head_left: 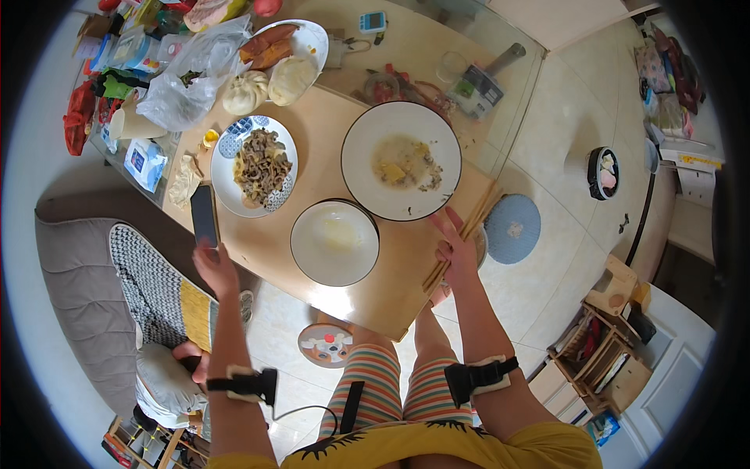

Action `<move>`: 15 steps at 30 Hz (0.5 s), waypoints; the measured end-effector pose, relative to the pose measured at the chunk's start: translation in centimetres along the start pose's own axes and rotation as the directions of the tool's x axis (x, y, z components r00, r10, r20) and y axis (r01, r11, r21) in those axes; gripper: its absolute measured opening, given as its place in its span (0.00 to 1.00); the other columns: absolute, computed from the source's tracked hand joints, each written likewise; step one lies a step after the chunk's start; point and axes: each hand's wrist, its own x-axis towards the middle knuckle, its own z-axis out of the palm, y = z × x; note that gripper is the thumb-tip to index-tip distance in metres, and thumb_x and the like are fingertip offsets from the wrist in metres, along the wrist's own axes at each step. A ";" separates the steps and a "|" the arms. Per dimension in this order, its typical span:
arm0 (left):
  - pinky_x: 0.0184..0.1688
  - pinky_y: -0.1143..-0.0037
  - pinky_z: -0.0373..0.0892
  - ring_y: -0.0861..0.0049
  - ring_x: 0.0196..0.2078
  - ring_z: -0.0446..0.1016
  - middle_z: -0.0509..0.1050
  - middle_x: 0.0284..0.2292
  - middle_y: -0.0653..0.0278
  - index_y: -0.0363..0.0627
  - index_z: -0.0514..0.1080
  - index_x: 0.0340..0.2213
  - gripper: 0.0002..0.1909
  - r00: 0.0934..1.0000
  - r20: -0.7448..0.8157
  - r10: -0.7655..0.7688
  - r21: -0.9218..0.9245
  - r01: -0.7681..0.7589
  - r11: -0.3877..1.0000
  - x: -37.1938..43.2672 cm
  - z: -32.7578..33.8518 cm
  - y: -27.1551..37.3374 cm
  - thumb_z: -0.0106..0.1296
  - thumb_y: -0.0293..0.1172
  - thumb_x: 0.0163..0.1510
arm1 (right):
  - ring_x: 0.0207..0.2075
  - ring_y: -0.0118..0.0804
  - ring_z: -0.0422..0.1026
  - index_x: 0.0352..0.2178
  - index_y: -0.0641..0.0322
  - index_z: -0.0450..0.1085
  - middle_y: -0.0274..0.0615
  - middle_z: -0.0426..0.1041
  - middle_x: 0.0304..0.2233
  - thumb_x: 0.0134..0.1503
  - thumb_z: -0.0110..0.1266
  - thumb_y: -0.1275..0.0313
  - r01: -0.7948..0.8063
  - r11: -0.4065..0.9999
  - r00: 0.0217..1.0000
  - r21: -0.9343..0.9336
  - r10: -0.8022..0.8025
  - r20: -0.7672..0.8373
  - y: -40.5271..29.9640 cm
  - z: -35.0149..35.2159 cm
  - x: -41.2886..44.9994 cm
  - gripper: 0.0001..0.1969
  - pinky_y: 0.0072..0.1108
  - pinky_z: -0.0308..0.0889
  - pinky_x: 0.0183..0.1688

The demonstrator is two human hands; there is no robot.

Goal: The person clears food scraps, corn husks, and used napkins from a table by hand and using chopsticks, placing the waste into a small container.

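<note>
My right hand (457,249) holds several wooden chopsticks (481,206) at the table's right edge, its extended fingers near the rim of a large white plate (363,190) with broth and food scraps. A round bowl or dish partly shows behind this hand. My left hand (215,267) is at the near end of a dark smartphone (204,216); whether the fingers grip it is unclear. Between the hands sits a white bowl (316,258) with a little pale residue, touching or overlapping the large plate. A patterned plate (222,190) of sliced meat or mushrooms lies beyond the phone.
Steamed buns (292,79) and sweet potato share a white plate (319,41) at the back, beside a clear plastic bag (181,97). Wipes (145,164) and crumpled paper (185,182) lie left. A blue round stool (514,228) stands right; a person sits on the sofa (76,264).
</note>
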 end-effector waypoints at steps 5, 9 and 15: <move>0.45 0.64 0.59 0.57 0.46 0.59 0.58 0.44 0.47 0.36 0.49 0.50 0.43 0.989 0.024 0.149 0.518 -0.140 0.844 5.2 0.9 -7.9 0.55 0.49 0.38 | 0.12 0.15 0.50 0.44 0.63 0.60 0.42 0.69 0.32 0.50 0.48 0.71 -0.009 1.000 0.995 0.026 0.011 -0.103 2.3 -0.9 -1.6 0.18 0.10 0.50 0.16; 0.46 0.66 0.59 0.54 0.48 0.58 0.56 0.45 0.42 0.33 0.45 0.50 0.49 0.944 0.142 -0.299 0.297 0.248 0.922 5.2 1.6 -2.6 0.53 0.54 0.37 | 0.12 0.15 0.51 0.41 0.64 0.62 0.42 0.70 0.31 0.49 0.49 0.71 -0.008 1.000 0.988 0.004 0.008 -0.154 2.9 -0.9 -2.2 0.17 0.10 0.50 0.16; 0.39 0.65 0.62 0.53 0.37 0.66 0.66 0.33 0.42 0.29 0.60 0.35 0.35 0.938 0.059 -0.341 0.249 0.317 0.915 -0.7 0.4 -2.1 0.52 0.53 0.40 | 0.12 0.15 0.51 0.40 0.63 0.63 0.40 0.70 0.30 0.48 0.52 0.70 0.000 1.000 0.986 0.002 0.000 -0.164 3.0 -0.2 -1.9 0.17 0.10 0.49 0.16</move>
